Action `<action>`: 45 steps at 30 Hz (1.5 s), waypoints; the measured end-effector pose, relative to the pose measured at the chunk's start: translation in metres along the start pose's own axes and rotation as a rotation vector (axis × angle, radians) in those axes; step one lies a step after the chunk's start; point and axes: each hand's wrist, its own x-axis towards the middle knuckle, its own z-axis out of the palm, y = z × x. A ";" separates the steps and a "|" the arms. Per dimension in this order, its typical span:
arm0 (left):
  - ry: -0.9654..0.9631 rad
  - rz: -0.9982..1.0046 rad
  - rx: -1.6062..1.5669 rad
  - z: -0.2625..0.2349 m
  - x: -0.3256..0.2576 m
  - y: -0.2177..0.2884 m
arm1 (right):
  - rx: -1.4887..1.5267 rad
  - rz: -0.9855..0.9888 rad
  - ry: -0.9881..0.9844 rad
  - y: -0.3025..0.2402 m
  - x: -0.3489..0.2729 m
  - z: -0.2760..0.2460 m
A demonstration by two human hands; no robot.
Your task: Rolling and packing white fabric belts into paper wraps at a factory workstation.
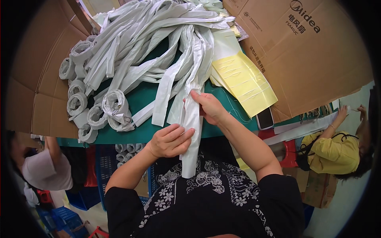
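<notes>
Cardboard (37,85) flanked the far left, its flaps spread flat beside the green table (143,99). A person in a pale top (43,168) sat low at the left edge, near blue crates (101,166) under the table. Rolled white straps (85,111) lay in a cluster on the table's left part, one roll showing a small metal buckle. Behind and to the right of them, a heap of loose white straps (147,43) fanned across the table toward the far cardboard.

The left hand (170,141) gripped the white strap (191,131) at the table's near edge, fingers curled around it from the left with the fingertips resting on the fabric. The strap ran from the heap down over the table edge, its free end hanging against the person's black flowered top (206,194). The right hand (208,107) held the same strap higher up, just above the left hand, thumb and fingers pinched closed on it.

Yellow sheets (244,81) lay to the right of the hands, partly under the heap. A dark phone (265,118) rested just below them at the table edge. A large cardboard box (309,59) filled the upper right. A person in a yellow top (333,152) sat at the far right, hands raised to the table.
</notes>
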 end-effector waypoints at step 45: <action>0.805 -0.465 -0.682 -0.067 0.008 -0.058 | -0.504 -0.692 0.777 -0.408 0.214 -0.076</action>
